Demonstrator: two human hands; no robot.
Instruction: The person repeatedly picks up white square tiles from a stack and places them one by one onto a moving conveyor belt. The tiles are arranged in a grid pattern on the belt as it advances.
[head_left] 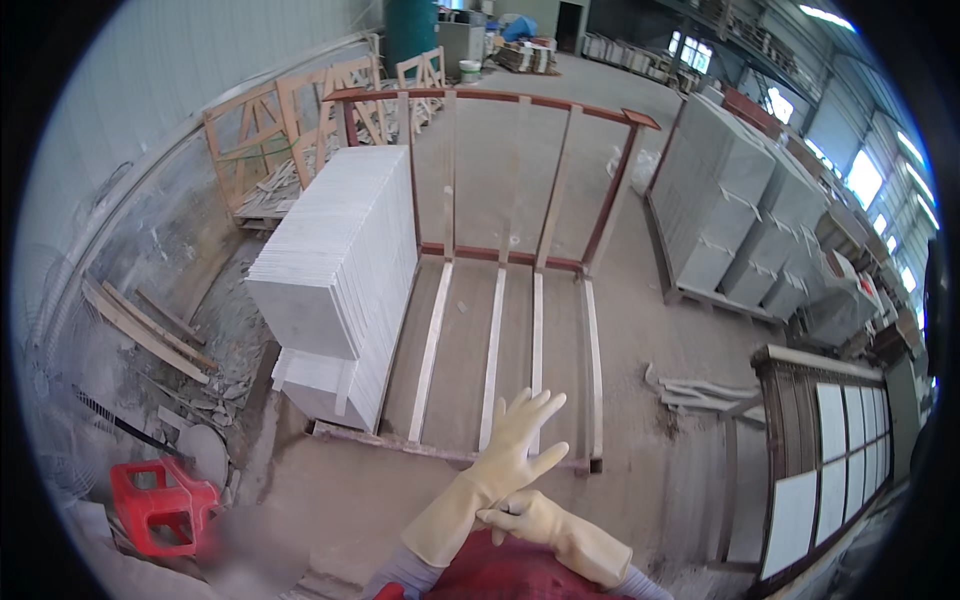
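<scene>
Pale cream rubber gloves cover both of my hands, low in the middle of the head view. My left hand (516,445) reaches up and away with its fingers spread, and nothing lies in it. Across its wrist comes my right hand (530,518), whose bent fingers grip the left glove (455,510) near the wrist. Beyond my hands stands a rack (495,375) with pale slats and a reddish-brown metal back frame. Stacked upright on its left side are white-grey stone slabs (335,240), in a lower and an upper row.
A red plastic stool (165,505) sits at the lower left, near loose wooden strips (145,330). Wrapped slab stacks (715,200) stand on a pallet to the right. At the lower right is a frame (765,390) with white tiles. Wooden frames (285,125) lean by the left wall.
</scene>
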